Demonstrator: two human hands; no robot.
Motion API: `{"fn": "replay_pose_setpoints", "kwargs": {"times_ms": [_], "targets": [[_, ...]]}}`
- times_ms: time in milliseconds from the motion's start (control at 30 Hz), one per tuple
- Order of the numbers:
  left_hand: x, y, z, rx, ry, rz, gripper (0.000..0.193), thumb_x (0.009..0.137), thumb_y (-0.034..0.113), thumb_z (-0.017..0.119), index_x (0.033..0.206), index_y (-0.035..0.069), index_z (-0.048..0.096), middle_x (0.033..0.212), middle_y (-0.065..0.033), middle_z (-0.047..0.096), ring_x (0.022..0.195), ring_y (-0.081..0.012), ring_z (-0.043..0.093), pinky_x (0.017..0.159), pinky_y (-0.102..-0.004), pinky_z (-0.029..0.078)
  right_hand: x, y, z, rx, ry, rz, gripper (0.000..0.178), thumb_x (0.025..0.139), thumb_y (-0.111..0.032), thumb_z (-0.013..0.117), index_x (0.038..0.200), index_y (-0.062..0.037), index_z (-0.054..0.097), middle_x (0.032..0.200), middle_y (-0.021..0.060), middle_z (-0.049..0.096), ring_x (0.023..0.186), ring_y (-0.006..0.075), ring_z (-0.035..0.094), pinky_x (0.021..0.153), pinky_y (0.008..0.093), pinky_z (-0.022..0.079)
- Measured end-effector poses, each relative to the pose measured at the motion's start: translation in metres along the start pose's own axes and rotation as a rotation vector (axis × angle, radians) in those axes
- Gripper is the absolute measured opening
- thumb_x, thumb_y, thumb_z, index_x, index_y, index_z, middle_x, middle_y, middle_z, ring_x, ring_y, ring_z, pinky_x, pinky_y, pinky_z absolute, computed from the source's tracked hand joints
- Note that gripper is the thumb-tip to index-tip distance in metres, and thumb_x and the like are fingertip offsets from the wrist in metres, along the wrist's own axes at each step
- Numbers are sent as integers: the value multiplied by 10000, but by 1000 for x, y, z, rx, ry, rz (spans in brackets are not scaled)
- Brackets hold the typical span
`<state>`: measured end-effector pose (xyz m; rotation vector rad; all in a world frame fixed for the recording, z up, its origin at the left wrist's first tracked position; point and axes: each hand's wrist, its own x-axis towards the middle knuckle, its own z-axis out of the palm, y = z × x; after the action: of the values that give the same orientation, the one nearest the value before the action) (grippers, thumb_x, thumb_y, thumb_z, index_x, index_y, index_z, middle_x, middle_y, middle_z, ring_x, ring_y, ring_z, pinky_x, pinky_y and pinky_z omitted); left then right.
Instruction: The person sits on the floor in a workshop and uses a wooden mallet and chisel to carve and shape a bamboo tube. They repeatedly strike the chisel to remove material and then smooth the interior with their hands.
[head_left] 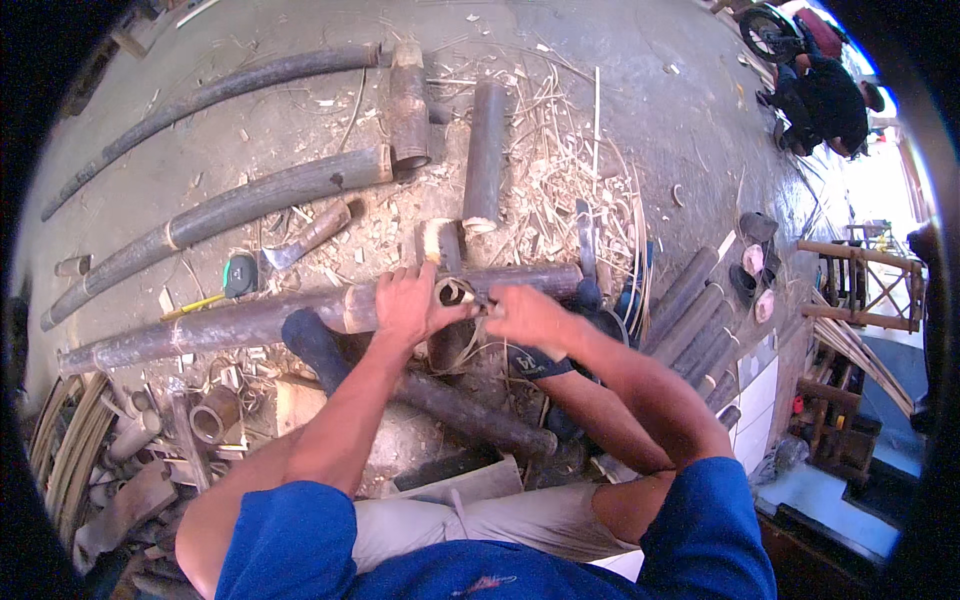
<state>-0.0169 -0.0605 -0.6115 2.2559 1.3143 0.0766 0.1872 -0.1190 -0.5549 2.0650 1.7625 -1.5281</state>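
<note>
The right hand's [528, 316] fingers are clenching beside the rim of a bamboo tube [454, 292], anything inside them too blurred to tell; the left hand's [402, 304] fingers are grasping that tube, seemingly bracing it; beyond, 1 wooden-handled blade [308, 236] is lying among shavings [548, 185]

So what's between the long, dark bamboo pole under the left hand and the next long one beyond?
Head view: a green-black tape measure, a brown-handled metal blade and pale wood chips.
</note>
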Motion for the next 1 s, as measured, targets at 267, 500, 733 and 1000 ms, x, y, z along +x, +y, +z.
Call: {"fn": "replay_pose_setpoints", "kwargs": {"times_ms": [267, 500, 733, 1000], "targets": [[-4, -27, -1, 156, -158, 53, 909, 595, 695, 813, 1234, 82, 608, 1141, -188, 684, 1093, -340, 637, 962, -479, 443, -19, 18, 96, 82, 284, -209, 364, 833, -234, 681, 1062, 41, 615, 764, 234, 690, 674, 417, 686, 639, 474, 552], [-2, -39, 27, 32, 48, 72, 773, 654, 626, 809, 1222, 124, 659, 1135, -133, 696, 1068, -304, 651, 950, -446, 452, 6, -100, 107, 1768, 194, 415, 206, 927, -263, 678, 939, -94, 561, 670, 23, 517, 507, 179, 537, 469, 337, 462], [-9, -47, 11, 67, -49, 219, 939, 634, 579, 837, 1411, 149, 533, 1253, -112, 646, 1164, -295, 601, 1012, -448, 425, -8, -32, 114, 568, 239, 56, 258, 935, -294, 656, 1026, -55, 624, 686, 50, 606, 557, 201, 597, 537, 405, 513], [-13, -43, 13, 28, 38, 197, 680, 791, 466, 745, 1371, 146, 592, 1266, -110, 651, 1189, -298, 581, 1031, -457, 412, 18, -87, 122, 1644, 249, 228, 234, 946, -255, 646, 944, -30, 582, 665, 33, 558, 522, 202, 549, 497, 360, 480]]}}
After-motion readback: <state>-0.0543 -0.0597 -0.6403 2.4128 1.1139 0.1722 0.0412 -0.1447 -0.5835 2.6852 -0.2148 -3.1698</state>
